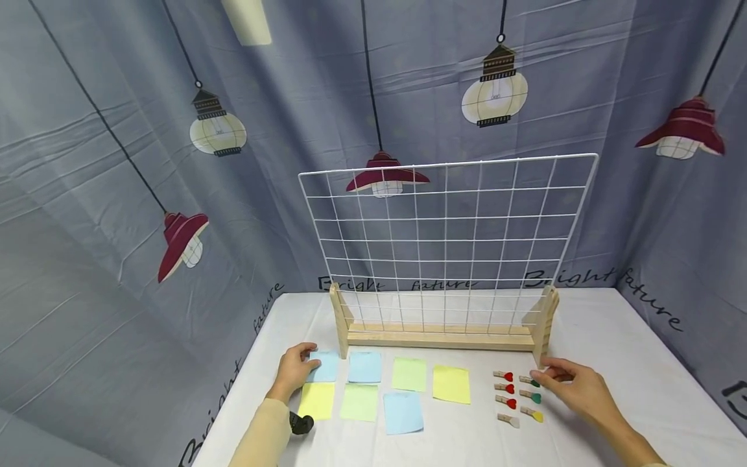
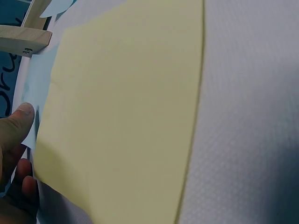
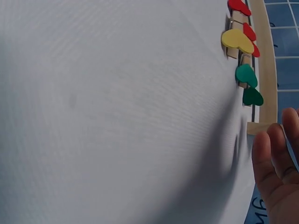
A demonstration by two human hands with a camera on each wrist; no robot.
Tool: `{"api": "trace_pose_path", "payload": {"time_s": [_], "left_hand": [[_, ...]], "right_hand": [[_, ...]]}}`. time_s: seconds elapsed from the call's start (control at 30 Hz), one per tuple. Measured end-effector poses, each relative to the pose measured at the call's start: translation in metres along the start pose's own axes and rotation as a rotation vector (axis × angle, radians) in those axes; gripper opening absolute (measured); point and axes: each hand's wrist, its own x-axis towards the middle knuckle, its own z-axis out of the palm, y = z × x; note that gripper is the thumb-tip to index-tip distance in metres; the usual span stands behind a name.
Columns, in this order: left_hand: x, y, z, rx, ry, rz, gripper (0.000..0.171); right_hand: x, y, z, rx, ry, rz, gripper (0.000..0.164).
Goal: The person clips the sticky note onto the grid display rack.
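Observation:
At the upper-left blue sticky note (image 1: pixel 324 367), my left hand (image 1: pixel 294 371) pinches the left edge, thumb over the paper. In the left wrist view the thumb (image 2: pixel 22 119) lies over the blue paper, with other fingertips below it; a yellow sticky note (image 2: pixel 121 112) fills most of that view. My right hand (image 1: pixel 574 387) hovers by the dark green heart clothespin (image 1: pixel 530 381), thumb tip right at it in the head view. From the right wrist, the fingers (image 3: pixel 262 151) appear loosely extended beside the dark green heart (image 3: pixel 252 96), holding nothing.
Behind the notes stands a white wire grid (image 1: pixel 446 240) on a wooden base (image 1: pixel 440 338). More blue, green and yellow notes lie in rows. Several heart clothespins (image 1: pixel 505 388) lie at the right. A black object (image 1: pixel 301 423) is near my left sleeve.

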Motion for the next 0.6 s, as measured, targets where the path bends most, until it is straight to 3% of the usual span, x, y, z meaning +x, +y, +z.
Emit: {"api": "trace_pose_path", "payload": {"time_s": [0.4,0.6], "left_hand": [[0.001,-0.003,-0.001,0.001,0.047,0.022,0.012],[-0.002,0.002,0.0,-0.036,0.036,0.031,0.007]], "right_hand": [[0.001,0.006,0.009,0.021,0.022,-0.011,0.065],[0.001,0.009,0.012,0.018,0.009,-0.011,0.063]]}}
